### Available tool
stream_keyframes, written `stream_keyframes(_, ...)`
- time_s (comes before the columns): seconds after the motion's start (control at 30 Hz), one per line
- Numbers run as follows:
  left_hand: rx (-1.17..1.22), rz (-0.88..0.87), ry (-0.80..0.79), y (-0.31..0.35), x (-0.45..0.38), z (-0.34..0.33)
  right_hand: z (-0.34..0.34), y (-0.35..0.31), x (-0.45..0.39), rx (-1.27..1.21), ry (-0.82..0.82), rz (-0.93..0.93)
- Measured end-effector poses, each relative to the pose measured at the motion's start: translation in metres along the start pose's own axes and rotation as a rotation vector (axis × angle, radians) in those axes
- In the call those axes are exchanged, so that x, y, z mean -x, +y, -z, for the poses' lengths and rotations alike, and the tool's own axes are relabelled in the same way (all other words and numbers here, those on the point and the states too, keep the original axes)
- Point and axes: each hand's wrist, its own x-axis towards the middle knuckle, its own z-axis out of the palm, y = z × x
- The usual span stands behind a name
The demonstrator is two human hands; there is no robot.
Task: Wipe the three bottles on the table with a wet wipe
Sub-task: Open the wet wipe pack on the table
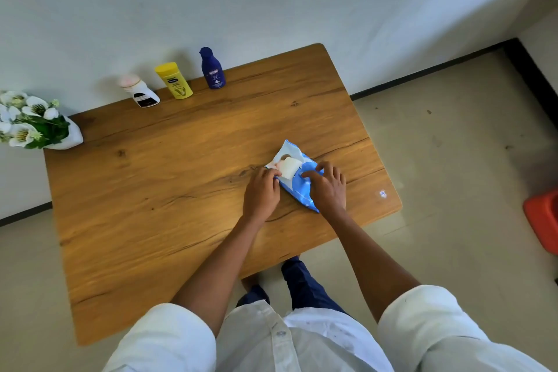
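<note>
Three bottles stand in a row at the table's far edge by the wall: a white one with a pink cap point(139, 92), a yellow one point(174, 80) and a dark blue one point(212, 69). A blue pack of wet wipes point(297, 177) lies on the wooden table point(151, 184), right of its middle. Its flap is lifted and a white wipe point(289, 167) sticks out of the opening. My left hand point(261, 192) pinches the wipe at its near left edge. My right hand point(327, 187) presses down on the pack's near right part.
A white vase of white flowers point(33, 125) stands at the table's far left corner. A small white-blue sticker point(383, 193) marks the table near its right edge. An orange-red object point(543, 222) sits on the floor at the right.
</note>
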Motion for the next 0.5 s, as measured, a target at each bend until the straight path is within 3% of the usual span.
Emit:
stream_keyframes(0.33,-0.288,-0.255,-0.122,0.004,-0.017,-0.004,-0.005,-0.007,0.015,-0.129,-0.044,-0.011)
stream_keyframes(0.5,-0.345,-0.205,-0.139,0.002,-0.02,-0.01,-0.005,-0.003,0.016,-0.06,-0.037,-0.03)
